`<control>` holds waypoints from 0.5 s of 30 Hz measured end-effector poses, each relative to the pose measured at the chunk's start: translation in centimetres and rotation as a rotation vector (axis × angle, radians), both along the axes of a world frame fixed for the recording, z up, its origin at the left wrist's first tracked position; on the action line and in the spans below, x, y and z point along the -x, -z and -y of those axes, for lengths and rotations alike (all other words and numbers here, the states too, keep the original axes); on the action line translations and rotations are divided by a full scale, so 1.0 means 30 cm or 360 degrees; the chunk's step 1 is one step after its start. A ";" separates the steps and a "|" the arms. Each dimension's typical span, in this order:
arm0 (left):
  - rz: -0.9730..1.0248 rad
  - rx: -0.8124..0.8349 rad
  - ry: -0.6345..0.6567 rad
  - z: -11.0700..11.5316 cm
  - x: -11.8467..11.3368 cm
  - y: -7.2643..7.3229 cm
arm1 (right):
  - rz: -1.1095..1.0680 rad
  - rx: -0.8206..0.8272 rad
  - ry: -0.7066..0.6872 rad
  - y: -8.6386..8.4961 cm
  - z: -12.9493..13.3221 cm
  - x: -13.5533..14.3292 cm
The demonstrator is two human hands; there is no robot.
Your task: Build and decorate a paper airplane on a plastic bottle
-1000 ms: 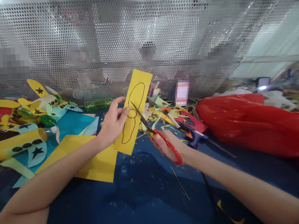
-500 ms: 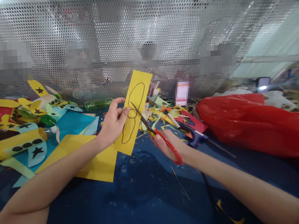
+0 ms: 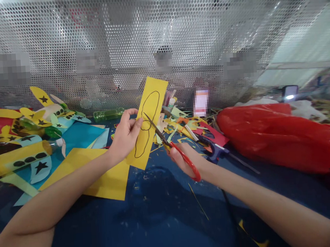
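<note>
A blue table [image 3: 160,228] spreads across the lower view, and behind it stands a perforated metal panel [image 3: 137,39]. On the right of the table lies a bulging red plastic bag [image 3: 280,138], with crumpled white plastic [image 3: 306,109] just behind it. At the left, paper-covered bottle planes [image 3: 27,158] with black stars and dots are crowded together beside turquoise sheets [image 3: 82,136]. A large yellow sheet [image 3: 109,179] lies flat, partly under the left forearm. Near the middle, the narrow yellow strip [image 3: 153,90] is held up at a slant above the table, bearing a black propeller-like outline with a small loop at its centre. The left hand [image 3: 125,135] grips the strip's left edge, thumb on the face near that loop. The right hand [image 3: 184,157] is closed around the red handles of the scissors [image 3: 161,136], whose dark blades point up and left across the face of the strip; whether they are cutting into it I cannot tell. Behind the right hand sit a purple glue gun [image 3: 217,152], a green bottle [image 3: 107,114] farther left, and a scatter of small paper scraps [image 3: 176,126] between them. Smallest is a thin sliver [image 3: 198,201] on the table, nearer the camera.
</note>
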State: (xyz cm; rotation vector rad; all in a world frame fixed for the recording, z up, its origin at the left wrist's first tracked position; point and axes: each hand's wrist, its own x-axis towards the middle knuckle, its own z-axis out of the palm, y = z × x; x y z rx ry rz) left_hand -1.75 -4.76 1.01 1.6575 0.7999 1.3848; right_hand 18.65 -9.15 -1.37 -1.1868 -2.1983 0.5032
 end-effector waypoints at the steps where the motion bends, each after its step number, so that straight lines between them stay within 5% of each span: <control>1: 0.0007 0.0000 -0.0004 0.001 0.000 0.000 | -0.0001 -0.0009 -0.0008 0.000 0.000 0.001; 7: 0.0086 0.0079 0.0022 0.002 -0.004 0.000 | -0.0045 0.0029 -0.0030 0.011 -0.001 -0.007; 15: 0.0215 0.0267 0.0164 0.007 -0.019 -0.001 | -0.0225 0.0455 -0.0116 0.028 -0.016 -0.025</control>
